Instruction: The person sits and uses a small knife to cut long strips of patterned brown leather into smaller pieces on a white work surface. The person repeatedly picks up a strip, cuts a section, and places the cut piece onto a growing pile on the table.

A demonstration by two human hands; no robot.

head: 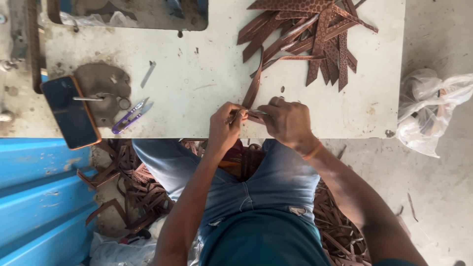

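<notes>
Fingers [235, 116] of left hand [224, 129] pinch the near end of a brown leather strap [253, 88]; right hand [288, 122] fingers pressed together on the same end, just beside. Strap runs up from the hands across the bench [197, 79]. Far left of fingers: dark phone [70, 112] in orange case at bench edge. Left of fingers: purple thread snips [129, 116], near a grey stained patch. Up and right of fingers: pile of brown straps [315, 34]. Far right: clear plastic bag [428, 111] on floor. Below hands: strap scraps [133, 187] on floor around jeans.
</notes>
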